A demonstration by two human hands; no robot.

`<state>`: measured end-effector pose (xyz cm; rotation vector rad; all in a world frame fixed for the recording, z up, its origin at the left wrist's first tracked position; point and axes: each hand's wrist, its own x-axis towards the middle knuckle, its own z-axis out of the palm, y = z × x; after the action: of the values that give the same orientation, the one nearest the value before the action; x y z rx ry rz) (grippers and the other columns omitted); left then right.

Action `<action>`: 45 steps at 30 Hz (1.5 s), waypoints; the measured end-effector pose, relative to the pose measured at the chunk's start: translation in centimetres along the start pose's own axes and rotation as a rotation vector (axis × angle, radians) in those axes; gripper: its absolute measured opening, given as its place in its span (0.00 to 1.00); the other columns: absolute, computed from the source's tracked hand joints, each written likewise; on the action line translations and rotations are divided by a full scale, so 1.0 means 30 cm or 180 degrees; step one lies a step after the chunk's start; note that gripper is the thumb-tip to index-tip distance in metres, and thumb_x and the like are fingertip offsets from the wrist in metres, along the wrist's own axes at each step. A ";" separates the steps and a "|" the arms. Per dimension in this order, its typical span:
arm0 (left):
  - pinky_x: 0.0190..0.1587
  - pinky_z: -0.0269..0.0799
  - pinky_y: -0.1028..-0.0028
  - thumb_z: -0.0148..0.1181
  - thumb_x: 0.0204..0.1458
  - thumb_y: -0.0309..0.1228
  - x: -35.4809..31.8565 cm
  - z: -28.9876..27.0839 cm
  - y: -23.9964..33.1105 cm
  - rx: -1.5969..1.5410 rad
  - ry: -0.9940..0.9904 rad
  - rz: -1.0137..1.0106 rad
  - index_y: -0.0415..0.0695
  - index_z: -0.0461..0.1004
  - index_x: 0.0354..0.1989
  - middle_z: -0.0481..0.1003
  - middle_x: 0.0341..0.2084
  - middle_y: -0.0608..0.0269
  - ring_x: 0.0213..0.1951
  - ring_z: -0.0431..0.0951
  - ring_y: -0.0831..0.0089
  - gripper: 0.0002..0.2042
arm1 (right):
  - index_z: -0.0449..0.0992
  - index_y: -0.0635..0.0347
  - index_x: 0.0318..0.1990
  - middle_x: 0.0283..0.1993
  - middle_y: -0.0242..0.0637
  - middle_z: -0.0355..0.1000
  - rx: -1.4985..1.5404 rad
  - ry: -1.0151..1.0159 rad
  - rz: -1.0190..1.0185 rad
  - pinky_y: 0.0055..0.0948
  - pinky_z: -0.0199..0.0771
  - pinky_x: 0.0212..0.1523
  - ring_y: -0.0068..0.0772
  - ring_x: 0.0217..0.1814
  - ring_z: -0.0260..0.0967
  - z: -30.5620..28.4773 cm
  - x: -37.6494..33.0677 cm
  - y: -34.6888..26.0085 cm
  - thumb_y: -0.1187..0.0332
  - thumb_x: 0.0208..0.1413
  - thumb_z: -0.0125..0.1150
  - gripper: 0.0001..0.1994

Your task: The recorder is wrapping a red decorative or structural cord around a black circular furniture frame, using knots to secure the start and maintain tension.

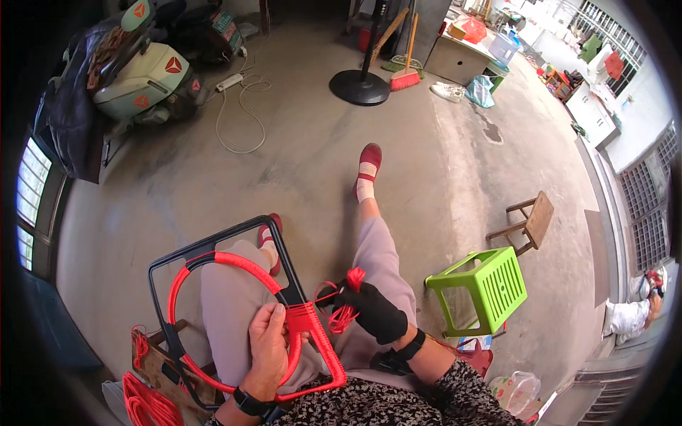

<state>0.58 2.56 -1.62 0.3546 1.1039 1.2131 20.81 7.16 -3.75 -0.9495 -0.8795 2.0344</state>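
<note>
A black rectangular frame (210,246) lies across my lap, with a ring (172,298) wrapped mostly in red set inside it. Red cord is wound tightly along the frame's right side (323,353). My bare left hand (270,339) is closed on the frame and ring where they meet, its thumb on the windings. In a black glove, my right hand (376,314) grips a small bundle of red cord (344,319) just right of the frame. A strand runs from this bundle to the windings.
Right of my legs stand a green plastic stool (501,291) and a small wooden stool (540,220). More red cord (149,403) lies at lower left beside a wooden seat. Ahead are a scooter (145,82), a power strip (229,82), a round black base (359,88) and a red broom (405,78).
</note>
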 end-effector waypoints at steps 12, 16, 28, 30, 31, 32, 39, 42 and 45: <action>0.19 0.73 0.69 0.51 0.57 0.32 -0.005 -0.023 0.000 -0.0130 -0.0214 -0.0355 0.44 0.66 0.33 0.75 0.23 0.57 0.19 0.75 0.66 0.05 | 0.62 0.54 0.28 0.19 0.27 0.53 0.1820 -0.0522 -0.0218 0.27 0.59 0.25 0.28 0.21 0.54 -0.048 0.106 0.076 0.63 0.58 0.51 0.10; 0.19 0.73 0.69 0.51 0.57 0.30 0.000 -0.030 0.006 -0.0064 -0.0129 -0.0364 0.43 0.66 0.33 0.75 0.22 0.57 0.18 0.75 0.66 0.05 | 0.68 0.58 0.35 0.23 0.33 0.66 0.1103 0.0120 0.0100 0.32 0.66 0.27 0.34 0.23 0.66 -0.084 0.098 0.073 0.61 0.60 0.49 0.10; 0.35 0.71 0.78 0.46 0.61 0.35 -0.014 0.046 0.024 -0.0409 0.0212 0.0339 0.43 0.66 0.44 0.73 0.38 0.63 0.37 0.74 0.77 0.10 | 0.72 0.56 0.46 0.39 0.41 0.74 -0.5321 0.0521 -0.3704 0.34 0.73 0.41 0.40 0.38 0.73 0.211 0.071 -0.171 0.70 0.53 0.53 0.12; 0.36 0.69 0.81 0.45 0.60 0.28 -0.018 0.022 0.011 -0.0155 0.0148 0.0583 0.42 0.67 0.45 0.72 0.38 0.66 0.36 0.72 0.81 0.08 | 0.72 0.58 0.45 0.40 0.42 0.73 -0.5267 -0.0151 -0.3987 0.34 0.72 0.45 0.41 0.43 0.73 0.260 0.052 -0.188 0.70 0.54 0.50 0.11; 0.36 0.69 0.81 0.45 0.60 0.28 -0.015 0.006 0.005 -0.0159 0.0217 0.0602 0.42 0.67 0.45 0.72 0.38 0.66 0.36 0.72 0.81 0.08 | 0.72 0.58 0.45 0.40 0.42 0.73 -0.5217 -0.0217 -0.3998 0.34 0.72 0.45 0.41 0.43 0.73 0.257 0.047 -0.176 0.70 0.54 0.50 0.11; 0.36 0.69 0.82 0.45 0.60 0.26 -0.011 -0.006 0.004 -0.0034 0.0181 0.0530 0.42 0.67 0.44 0.72 0.37 0.67 0.35 0.72 0.82 0.08 | 0.71 0.59 0.44 0.40 0.42 0.73 -0.4119 0.0142 -0.2975 0.32 0.73 0.44 0.39 0.42 0.73 0.239 0.036 -0.160 0.69 0.56 0.50 0.11; 0.45 0.68 0.80 0.47 0.58 0.22 0.027 -0.031 -0.043 0.0403 -0.0168 0.0419 0.37 0.70 0.45 0.73 0.38 0.65 0.39 0.72 0.80 0.09 | 0.71 0.60 0.44 0.32 0.30 0.72 -0.1245 -0.0523 0.0394 0.20 0.68 0.25 0.22 0.28 0.71 0.061 0.087 -0.047 0.60 0.60 0.48 0.13; 0.47 0.68 0.79 0.47 0.58 0.22 0.024 -0.023 -0.029 0.0276 -0.0231 0.0292 0.36 0.69 0.48 0.74 0.39 0.65 0.41 0.72 0.80 0.11 | 0.71 0.61 0.44 0.30 0.30 0.72 -0.1742 -0.0581 0.0575 0.20 0.68 0.26 0.20 0.29 0.70 0.075 0.099 -0.034 0.60 0.59 0.50 0.14; 0.46 0.70 0.78 0.48 0.58 0.23 0.023 -0.031 -0.038 0.0191 -0.0286 0.0219 0.37 0.69 0.49 0.74 0.41 0.64 0.41 0.74 0.79 0.11 | 0.72 0.62 0.42 0.30 0.29 0.73 -0.1964 -0.0838 0.0639 0.22 0.70 0.28 0.19 0.28 0.69 0.051 0.112 0.008 0.62 0.56 0.54 0.13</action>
<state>0.43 2.46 -3.23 0.4918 1.0593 1.2148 17.90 9.34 -4.31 -1.1371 -1.6765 2.1243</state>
